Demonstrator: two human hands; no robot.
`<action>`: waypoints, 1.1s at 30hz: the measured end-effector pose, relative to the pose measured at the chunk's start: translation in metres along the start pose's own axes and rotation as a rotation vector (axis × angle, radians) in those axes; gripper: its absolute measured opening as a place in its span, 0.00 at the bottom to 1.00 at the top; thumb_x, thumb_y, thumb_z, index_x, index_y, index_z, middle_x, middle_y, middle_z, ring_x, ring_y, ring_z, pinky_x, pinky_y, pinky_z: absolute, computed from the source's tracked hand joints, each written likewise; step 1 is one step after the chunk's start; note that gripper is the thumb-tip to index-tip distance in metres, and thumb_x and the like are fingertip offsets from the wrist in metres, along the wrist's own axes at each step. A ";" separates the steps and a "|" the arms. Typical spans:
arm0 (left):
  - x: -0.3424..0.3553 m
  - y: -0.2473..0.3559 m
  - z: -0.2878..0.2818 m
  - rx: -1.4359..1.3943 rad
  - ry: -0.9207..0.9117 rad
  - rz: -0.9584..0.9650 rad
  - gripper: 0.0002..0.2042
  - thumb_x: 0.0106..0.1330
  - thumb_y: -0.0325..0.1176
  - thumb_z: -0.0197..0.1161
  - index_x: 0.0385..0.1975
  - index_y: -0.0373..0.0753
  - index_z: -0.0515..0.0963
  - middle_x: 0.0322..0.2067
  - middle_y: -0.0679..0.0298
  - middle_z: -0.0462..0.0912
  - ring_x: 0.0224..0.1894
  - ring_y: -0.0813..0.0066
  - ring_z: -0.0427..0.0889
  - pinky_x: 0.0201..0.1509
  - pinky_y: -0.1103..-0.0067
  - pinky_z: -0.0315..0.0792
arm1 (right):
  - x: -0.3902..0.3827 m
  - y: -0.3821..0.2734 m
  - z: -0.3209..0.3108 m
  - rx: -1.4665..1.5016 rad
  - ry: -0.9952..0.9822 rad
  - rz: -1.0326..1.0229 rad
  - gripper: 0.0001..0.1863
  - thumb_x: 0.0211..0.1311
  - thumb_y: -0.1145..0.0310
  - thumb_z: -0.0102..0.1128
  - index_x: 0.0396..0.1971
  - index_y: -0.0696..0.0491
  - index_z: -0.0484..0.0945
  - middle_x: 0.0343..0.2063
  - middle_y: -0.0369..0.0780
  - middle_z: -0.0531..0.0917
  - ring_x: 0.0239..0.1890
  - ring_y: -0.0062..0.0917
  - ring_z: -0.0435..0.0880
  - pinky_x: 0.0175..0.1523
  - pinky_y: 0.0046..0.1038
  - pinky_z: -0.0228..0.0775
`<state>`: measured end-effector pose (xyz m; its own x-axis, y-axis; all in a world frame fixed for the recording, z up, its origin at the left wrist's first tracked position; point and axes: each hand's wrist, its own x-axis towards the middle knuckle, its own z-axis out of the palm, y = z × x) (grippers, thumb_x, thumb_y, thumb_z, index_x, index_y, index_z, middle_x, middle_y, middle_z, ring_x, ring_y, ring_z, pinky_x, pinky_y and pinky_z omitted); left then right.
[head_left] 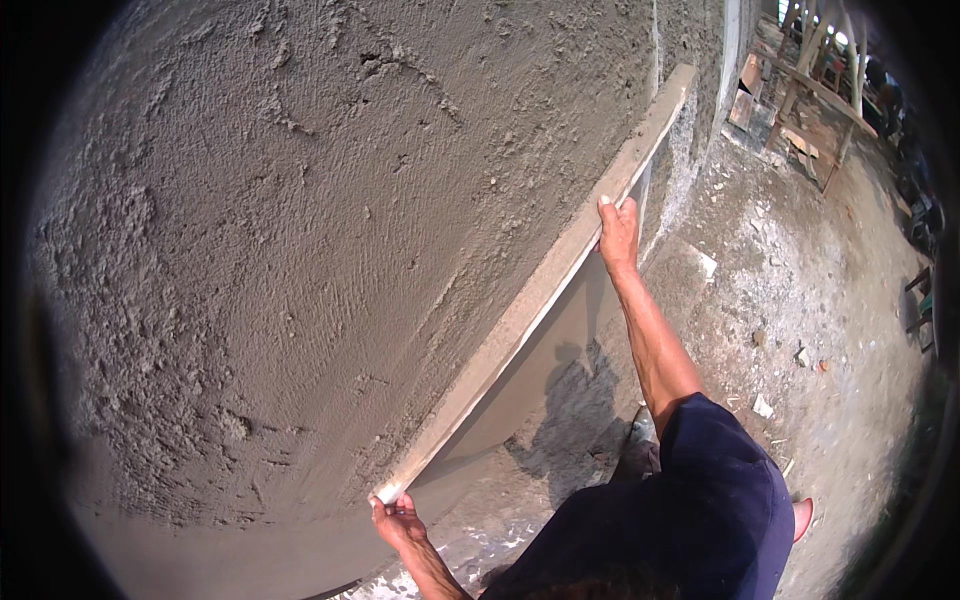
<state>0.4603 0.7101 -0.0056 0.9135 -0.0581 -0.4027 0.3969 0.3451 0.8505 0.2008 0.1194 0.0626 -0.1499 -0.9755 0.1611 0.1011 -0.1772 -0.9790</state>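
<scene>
A long, straight screed board [520, 312] lies slantwise against a wall coated in wet grey mortar [290, 240]. My left hand [400, 522] grips its lower left end, thumb over the edge. Farther up, my right hand [619, 232] is closed round the board's near edge, with the thumb on top and the other fingers partly hidden beneath. The board's upper end reaches past my right hand towards the wall's right edge. Above the board the mortar is rough, with ridges and lumps; below it the surface looks smoother and partly shaded.
Rubble and pale dust are scattered over the ground [770, 290] at the right. A wooden trestle [815, 95] stands at the far right, beside some broken bricks [745, 100]. My shadow [570, 420] falls below the board. One red shoe [803, 519] shows at lower right.
</scene>
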 end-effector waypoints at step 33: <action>0.076 0.126 -0.200 -0.029 0.064 0.254 0.16 0.76 0.39 0.58 0.58 0.41 0.70 0.49 0.59 0.80 0.44 0.66 0.82 0.44 0.71 0.84 | -0.211 -0.029 0.069 0.269 -0.258 -0.110 0.33 0.72 0.58 0.62 0.62 0.65 0.59 0.46 0.47 0.82 0.49 0.30 0.81 0.56 0.35 0.72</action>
<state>0.5615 0.9366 0.0032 0.9756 0.0930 -0.1988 0.1518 0.3682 0.9173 0.2974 0.3211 0.0657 0.0744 -0.9435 0.3230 0.3580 -0.2770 -0.8917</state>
